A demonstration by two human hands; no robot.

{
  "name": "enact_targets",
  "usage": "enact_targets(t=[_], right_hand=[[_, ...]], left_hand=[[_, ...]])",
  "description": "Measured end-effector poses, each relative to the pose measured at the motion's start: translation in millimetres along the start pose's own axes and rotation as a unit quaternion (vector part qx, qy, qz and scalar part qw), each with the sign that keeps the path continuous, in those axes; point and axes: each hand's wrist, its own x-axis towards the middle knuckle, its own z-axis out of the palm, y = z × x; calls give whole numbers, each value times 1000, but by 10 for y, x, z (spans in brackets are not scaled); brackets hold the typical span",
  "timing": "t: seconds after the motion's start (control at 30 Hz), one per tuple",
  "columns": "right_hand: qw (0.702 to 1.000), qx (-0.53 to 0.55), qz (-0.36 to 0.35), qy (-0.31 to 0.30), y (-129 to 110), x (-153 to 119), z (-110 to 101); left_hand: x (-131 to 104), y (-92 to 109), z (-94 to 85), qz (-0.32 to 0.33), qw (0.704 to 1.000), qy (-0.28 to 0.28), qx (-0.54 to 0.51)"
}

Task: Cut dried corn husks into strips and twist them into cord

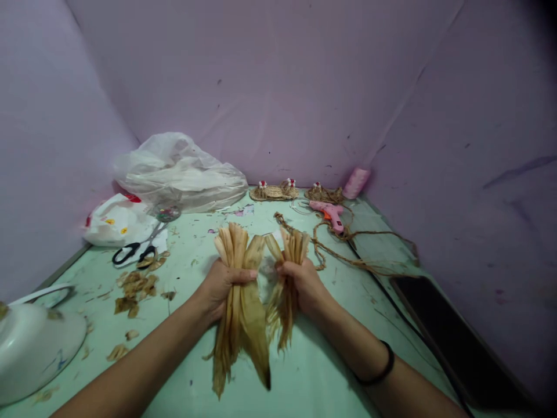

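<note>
My left hand (221, 284) is closed round a bundle of dry husks (235, 313), its thumb pressed across the front. The husks fan out above the fist and hang below it, the widest one ending in a dark tip. Beside it, my right hand (302, 281) grips a smaller, frayed husk bundle (287, 307). Both bundles are held upright over the middle of the pale green table (313, 371), close together. The fingers behind the bundles are mostly hidden.
Scissors (150, 247), husk scraps (134, 287), a white bowl (39, 354) and plastic bags (183, 174) are at left. Braided items (274, 193) line the back wall. A pink glue gun (328, 213), braided cord (361, 261) and dark tray (456, 342) are at right.
</note>
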Motion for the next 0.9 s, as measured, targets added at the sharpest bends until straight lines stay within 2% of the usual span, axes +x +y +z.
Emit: enact_targets(t=[0.07,0.13,0.23,0.3,0.4,0.5,0.6,0.7,0.8,0.9], right_hand=[[997,49,14,52,-175,67,-68],[991,112,17,65,-448,91,-184],[981,188,-53,20,-944,5,-466],[973,217,-68,-26,-1236,-102,-674],[971,208,-107,-45,-1444,-221,-820],[979,173,-99,-39,-1268,-215,-622],[993,110,19,-46,-808,-135,-232],[988,57,132,-57,-357,-100,51],[983,37,161,-77,-140,-145,137],[985,3,152,-76,-118,-201,140]], left_hand=[[13,69,-19,-9,999,31,4],[22,121,-29,-16,998,52,7],[31,146,-35,-20,998,49,19],[36,135,-43,-18,999,39,28],[43,110,-61,-3,999,33,27],[37,98,-70,5,999,29,17],[16,89,-57,9,999,26,17],[-9,66,-29,15,1000,-5,12],[-20,27,-2,10,999,-46,-3],[-18,-12,11,27,999,-36,-4]])
